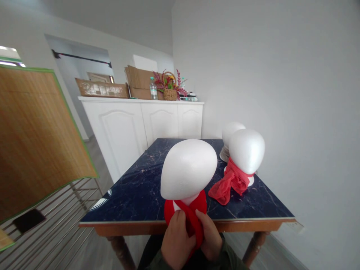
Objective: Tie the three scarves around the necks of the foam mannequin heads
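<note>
A white foam mannequin head [189, 167] stands at the near edge of the table, tilted a little. Round its neck runs a bright red scarf [201, 202], crossed over at the front. My left hand [177, 238] is closed on the scarf, its fingers curled into the cloth. On the other side of the crossing, my right hand [209, 236] also grips the red cloth, thumb on top. Below my hands the scarf's ends are mostly hidden.
To the right stands a second mannequin head [247, 150] wearing a coral scarf [232, 180], with another head [231, 131] behind. They share a dark blue marbled table [137, 180]. A white cabinet [120, 123] holds boxes, a bottle [153, 90] and a flower basket [170, 93]. A metal rack [75, 213] is left.
</note>
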`<control>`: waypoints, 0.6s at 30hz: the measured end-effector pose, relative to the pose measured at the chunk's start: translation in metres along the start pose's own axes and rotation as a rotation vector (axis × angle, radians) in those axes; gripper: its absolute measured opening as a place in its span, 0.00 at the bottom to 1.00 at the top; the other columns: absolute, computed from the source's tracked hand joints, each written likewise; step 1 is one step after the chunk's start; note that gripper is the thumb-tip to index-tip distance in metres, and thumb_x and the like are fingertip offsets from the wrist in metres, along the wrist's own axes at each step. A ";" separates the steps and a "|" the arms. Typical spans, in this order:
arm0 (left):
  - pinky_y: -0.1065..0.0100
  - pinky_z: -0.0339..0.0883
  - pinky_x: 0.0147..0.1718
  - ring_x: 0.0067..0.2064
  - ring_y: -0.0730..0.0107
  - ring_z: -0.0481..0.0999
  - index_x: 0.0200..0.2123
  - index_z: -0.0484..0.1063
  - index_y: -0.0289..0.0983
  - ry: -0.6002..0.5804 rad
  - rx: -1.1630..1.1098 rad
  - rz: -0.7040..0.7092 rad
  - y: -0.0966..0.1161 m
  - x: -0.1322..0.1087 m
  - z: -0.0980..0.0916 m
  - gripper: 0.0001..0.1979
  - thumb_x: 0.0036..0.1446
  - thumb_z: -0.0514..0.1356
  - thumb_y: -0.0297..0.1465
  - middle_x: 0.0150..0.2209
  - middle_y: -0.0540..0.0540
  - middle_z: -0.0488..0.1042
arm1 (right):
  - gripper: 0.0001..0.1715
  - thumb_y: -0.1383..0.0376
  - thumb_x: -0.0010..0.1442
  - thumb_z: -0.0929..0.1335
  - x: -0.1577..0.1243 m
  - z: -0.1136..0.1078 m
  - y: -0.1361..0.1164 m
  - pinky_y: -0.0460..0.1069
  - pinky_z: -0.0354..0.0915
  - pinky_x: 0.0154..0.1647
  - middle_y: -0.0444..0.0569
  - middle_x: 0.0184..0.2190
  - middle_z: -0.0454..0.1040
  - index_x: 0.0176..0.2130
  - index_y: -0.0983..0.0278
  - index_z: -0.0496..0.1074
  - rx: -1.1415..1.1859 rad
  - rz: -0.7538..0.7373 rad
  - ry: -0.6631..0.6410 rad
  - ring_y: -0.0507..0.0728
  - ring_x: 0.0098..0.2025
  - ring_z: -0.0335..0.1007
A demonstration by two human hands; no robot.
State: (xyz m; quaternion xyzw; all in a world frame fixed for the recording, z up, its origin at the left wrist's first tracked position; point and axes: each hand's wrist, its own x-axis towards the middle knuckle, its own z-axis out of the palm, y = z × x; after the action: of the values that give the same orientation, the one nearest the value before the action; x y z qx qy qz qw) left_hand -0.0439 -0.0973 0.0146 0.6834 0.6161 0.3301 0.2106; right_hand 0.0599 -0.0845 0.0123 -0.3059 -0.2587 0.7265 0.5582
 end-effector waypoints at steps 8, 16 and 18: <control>0.60 0.61 0.44 0.42 0.62 0.66 0.38 0.60 0.36 0.068 -0.038 0.097 0.005 -0.006 0.007 0.14 0.45 0.50 0.21 0.40 0.42 0.62 | 0.34 0.68 0.39 0.75 -0.005 -0.001 -0.010 0.55 0.61 0.48 0.52 0.40 0.74 0.47 0.67 0.68 -0.178 -0.065 -0.372 0.60 0.42 0.70; 0.58 0.62 0.42 0.40 0.59 0.68 0.35 0.60 0.36 0.114 -0.164 0.061 -0.009 0.004 0.013 0.08 0.48 0.52 0.28 0.37 0.40 0.65 | 0.28 0.62 0.42 0.73 0.003 -0.013 0.003 0.54 0.64 0.44 0.52 0.40 0.74 0.43 0.67 0.68 -0.485 -0.133 -0.159 0.60 0.43 0.69; 0.58 0.61 0.43 0.41 0.58 0.69 0.38 0.61 0.35 0.097 -0.216 -0.001 -0.010 0.005 0.009 0.12 0.47 0.53 0.26 0.38 0.40 0.67 | 0.24 0.61 0.43 0.72 0.003 -0.013 0.003 0.52 0.65 0.39 0.52 0.37 0.75 0.41 0.67 0.69 -0.651 -0.182 -0.089 0.59 0.39 0.70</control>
State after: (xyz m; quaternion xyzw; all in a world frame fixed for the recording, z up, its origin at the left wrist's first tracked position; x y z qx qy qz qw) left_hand -0.0447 -0.0899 0.0024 0.6396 0.5868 0.4271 0.2534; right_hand 0.0671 -0.0816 0.0006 -0.4118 -0.5274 0.5657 0.4819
